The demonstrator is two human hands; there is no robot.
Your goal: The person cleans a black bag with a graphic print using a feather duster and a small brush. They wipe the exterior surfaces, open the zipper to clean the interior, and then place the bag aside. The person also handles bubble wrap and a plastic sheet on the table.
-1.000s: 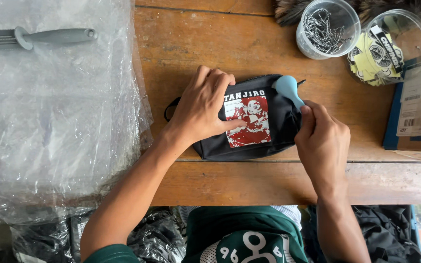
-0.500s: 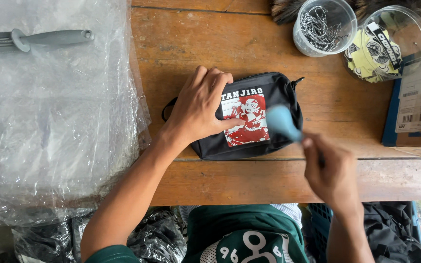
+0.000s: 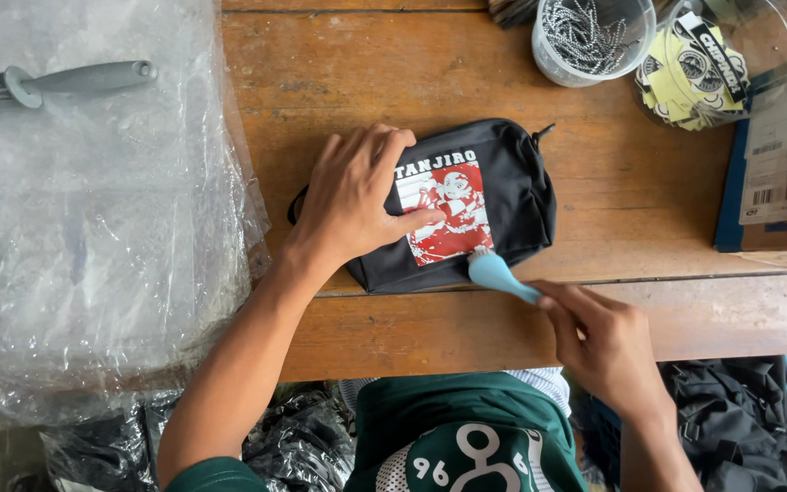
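The left hand [image 3: 352, 196] stays flat on the black pouch [image 3: 494, 196] near the surface's front edge; the right hand's [image 3: 608, 342] fingers, gripping the light-blue tool [image 3: 495, 271], have drawn it down to the print's lower corner.

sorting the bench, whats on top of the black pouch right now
The left hand lies flat on the black pouch, covering its left part and the edge of the red and white print. The light blue tool in the right hand touches the print's lower right corner.
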